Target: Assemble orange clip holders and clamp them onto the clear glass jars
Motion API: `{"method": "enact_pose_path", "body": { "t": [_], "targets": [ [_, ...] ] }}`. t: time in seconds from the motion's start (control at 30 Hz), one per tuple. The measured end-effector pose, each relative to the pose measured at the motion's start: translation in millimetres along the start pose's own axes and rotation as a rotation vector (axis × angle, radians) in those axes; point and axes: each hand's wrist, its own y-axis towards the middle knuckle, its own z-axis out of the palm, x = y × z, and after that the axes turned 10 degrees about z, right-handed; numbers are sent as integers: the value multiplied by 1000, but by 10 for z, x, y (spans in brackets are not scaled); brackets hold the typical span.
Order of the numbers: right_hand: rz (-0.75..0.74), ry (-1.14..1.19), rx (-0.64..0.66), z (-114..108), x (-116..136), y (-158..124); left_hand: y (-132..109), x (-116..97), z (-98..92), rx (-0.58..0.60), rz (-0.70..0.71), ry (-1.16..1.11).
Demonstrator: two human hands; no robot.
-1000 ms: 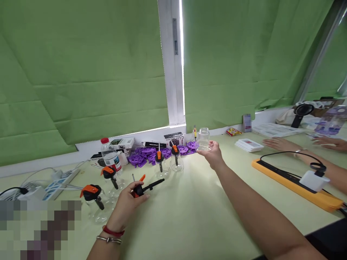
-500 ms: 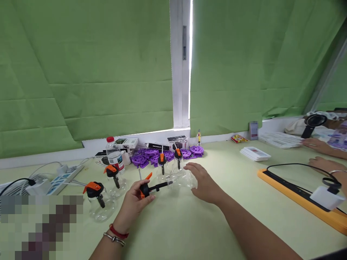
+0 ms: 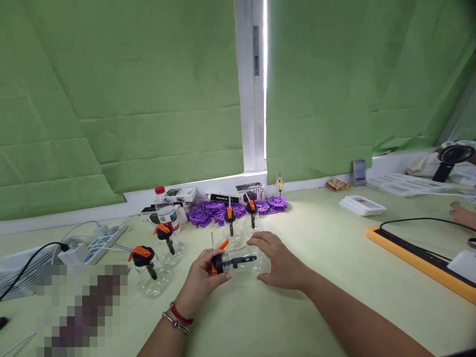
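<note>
My left hand [image 3: 203,277] is closed round a black lid [image 3: 217,265] with an orange lever. From the lid a black tube [image 3: 243,260] runs into a clear jar [image 3: 256,268] lying on its side. My right hand [image 3: 280,263] grips the jar's base end, thumb below and fingers above. The lid is at the jar's mouth; whether it is fastened I cannot tell. Several similar jars with black-and-orange lids stand about: a front left jar [image 3: 155,286], another jar behind it [image 3: 176,254], and two jars beyond my hands, including a back jar [image 3: 253,225].
Purple plastic parts [image 3: 215,210] lie along the wall beside a red-capped water bottle [image 3: 163,210] and small boxes [image 3: 250,192]. A power strip [image 3: 104,244] with cables is left. On the right are a card stack [image 3: 362,205], an orange-and-black bar [image 3: 412,258] and another person's hand [image 3: 463,214].
My two hands have come together, and the lid's black tube has passed into the jar. The view has shifted slightly. Less of the other person's hands shows at the right.
</note>
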Motion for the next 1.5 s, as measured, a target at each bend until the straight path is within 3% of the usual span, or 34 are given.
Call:
{"method": "enact_pose_path", "body": {
  "t": [0.13, 0.3, 0.63, 0.77, 0.9, 0.97, 1.17, 1.23, 1.4, 1.5],
  "targets": [
    [-45, -24, -14, 22, -12, -3, -8, 31, -5, 16, -10, 9],
    [20, 161, 63, 41, -89, -4, -9, 32, -33, 47, -50, 16],
    [334, 586, 343, 97, -181, 28, -40, -92, -27, 230, -182, -105],
    [486, 764, 330, 207, -195, 56, -74, -81, 44, 284, -161, -115],
    [735, 926, 353, 302, -218, 70, -86, -70, 129, 224, -123, -95],
    [725, 1016, 344, 287, -227, 65, -76, -74, 139, 182, -124, -72],
    [398, 1174, 407, 59, -215, 32, -46, -104, 67, 83, -106, -52],
    [426, 1162, 449, 62, -229, 36, -52, -122, 55, 89, -95, -23],
    [675, 966, 562, 249, -307, 72, -79, -119, 62, 123, -91, 42],
    [645, 947, 509, 258, -325, 69, -78, -86, 56, 126, -114, 10]
  ]
}}
